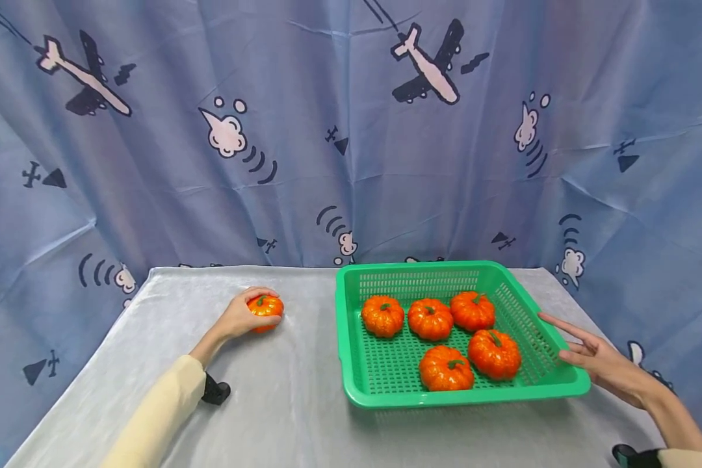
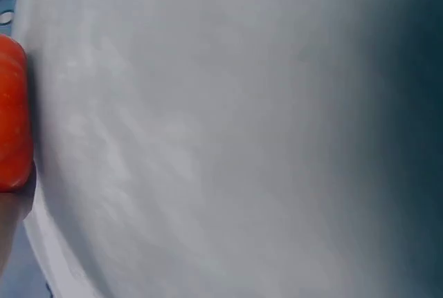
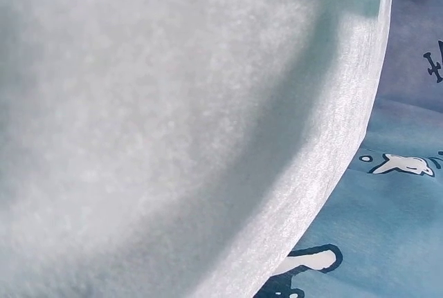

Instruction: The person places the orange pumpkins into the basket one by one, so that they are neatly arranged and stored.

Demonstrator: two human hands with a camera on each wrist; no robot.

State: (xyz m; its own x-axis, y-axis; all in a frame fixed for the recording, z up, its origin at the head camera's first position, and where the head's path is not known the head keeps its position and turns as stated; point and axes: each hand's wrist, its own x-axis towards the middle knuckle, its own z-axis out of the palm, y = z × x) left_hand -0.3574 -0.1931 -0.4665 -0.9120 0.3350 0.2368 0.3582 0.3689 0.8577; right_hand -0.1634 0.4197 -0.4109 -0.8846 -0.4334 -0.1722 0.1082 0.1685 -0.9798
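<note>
On the left side of the table, my left hand [image 1: 242, 315] grips a small orange pumpkin [image 1: 267, 305], thumb on the near side and fingers around the far side. Part of that pumpkin [image 2: 12, 115] shows at the left edge of the left wrist view. A green plastic basket [image 1: 357, 364] stands right of centre with several glossy orange pumpkins inside, among them one at its left [image 1: 383, 316] and one near its front [image 1: 446, 369]. My right hand [image 1: 599, 361] is at the basket's right rim, fingers extended against its outer side.
A pale cloth covers the table [image 1: 292, 403]. Behind it and at both sides hangs a blue curtain [image 1: 304, 214] printed with airplanes. Black wrist devices sit below the left hand [image 1: 215, 390] and right hand [image 1: 634, 457].
</note>
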